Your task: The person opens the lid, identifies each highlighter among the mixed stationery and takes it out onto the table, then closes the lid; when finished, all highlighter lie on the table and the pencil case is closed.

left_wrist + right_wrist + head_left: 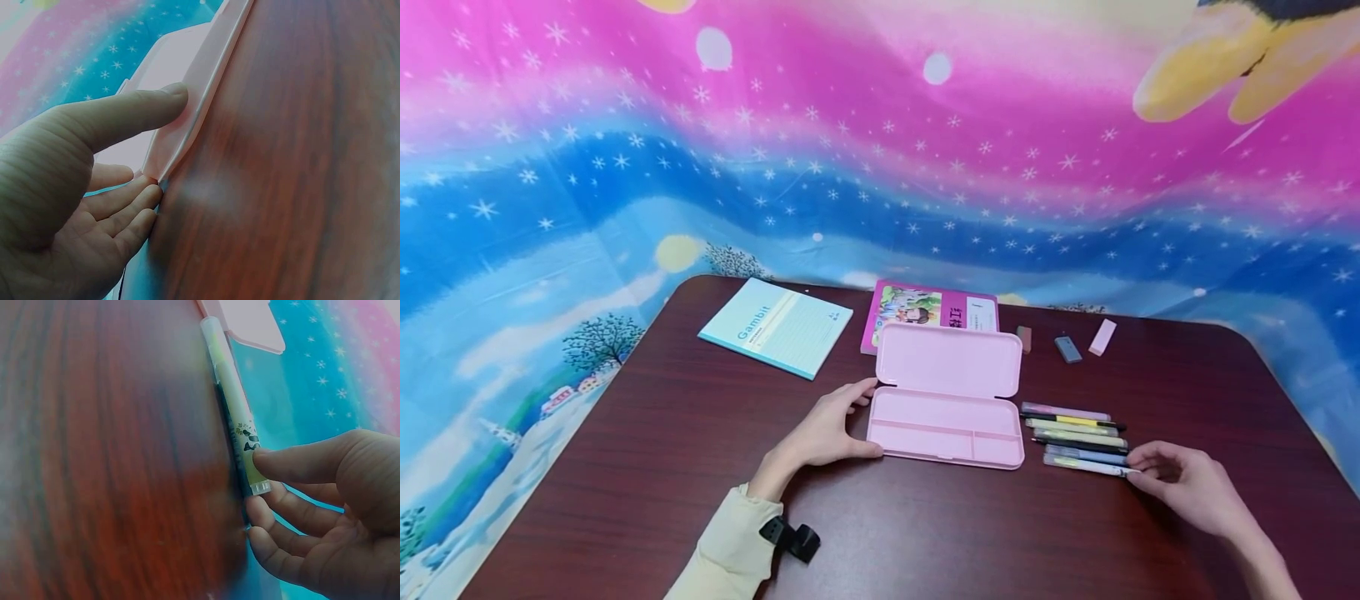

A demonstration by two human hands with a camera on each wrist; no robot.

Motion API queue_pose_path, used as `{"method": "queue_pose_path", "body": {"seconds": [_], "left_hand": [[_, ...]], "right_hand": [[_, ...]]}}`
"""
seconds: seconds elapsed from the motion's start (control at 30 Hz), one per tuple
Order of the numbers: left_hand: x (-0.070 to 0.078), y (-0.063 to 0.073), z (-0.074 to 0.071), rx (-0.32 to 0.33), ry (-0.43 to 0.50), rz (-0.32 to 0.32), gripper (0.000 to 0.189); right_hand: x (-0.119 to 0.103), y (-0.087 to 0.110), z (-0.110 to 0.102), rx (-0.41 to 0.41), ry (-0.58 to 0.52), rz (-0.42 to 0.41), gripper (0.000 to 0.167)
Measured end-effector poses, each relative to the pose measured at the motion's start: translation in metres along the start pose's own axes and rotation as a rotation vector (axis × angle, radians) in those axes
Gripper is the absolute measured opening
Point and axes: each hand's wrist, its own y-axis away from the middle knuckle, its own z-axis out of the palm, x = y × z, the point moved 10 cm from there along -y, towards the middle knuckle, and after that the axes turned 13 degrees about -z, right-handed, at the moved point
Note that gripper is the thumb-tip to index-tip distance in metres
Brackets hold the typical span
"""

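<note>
An open pink pencil case [951,427] lies on the table, its lid [949,360] tipped back. My left hand [831,425] is at its left end. In the left wrist view, the thumb [140,115] lies along the front wall and the loosely extended fingers [134,234] meet the corner. To the right of the case, several pens [1075,437] lie side by side in a row. My right hand [1187,483] pinches the right end of the nearest one, a white capped marker [234,403] with a small dark print, between thumb and fingers.
A light blue notebook [778,325] lies at the back left. The raised lid partly covers a pink picture-covered book [932,308] behind it. At the back right are a brown eraser [1025,337], a grey eraser [1067,350] and a pale pink block [1102,337]. A patterned cloth [880,167] hangs behind.
</note>
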Motion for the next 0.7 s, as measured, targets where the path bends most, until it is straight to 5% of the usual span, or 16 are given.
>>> {"method": "queue_pose_path", "body": {"seconds": [0.4,0.7], "left_hand": [[-0.0013,-0.0007,0.0011,-0.003,-0.012,-0.014,0.092],[-0.0003,0.0003,0.0004,0.002,-0.010,-0.005,0.091]], "right_hand": [[-0.0035,-0.0012,-0.0025,0.088,0.056,-0.050,0.017],[-0.0044,-0.0007,-0.0041,0.054,0.085,-0.027,0.019]]}}
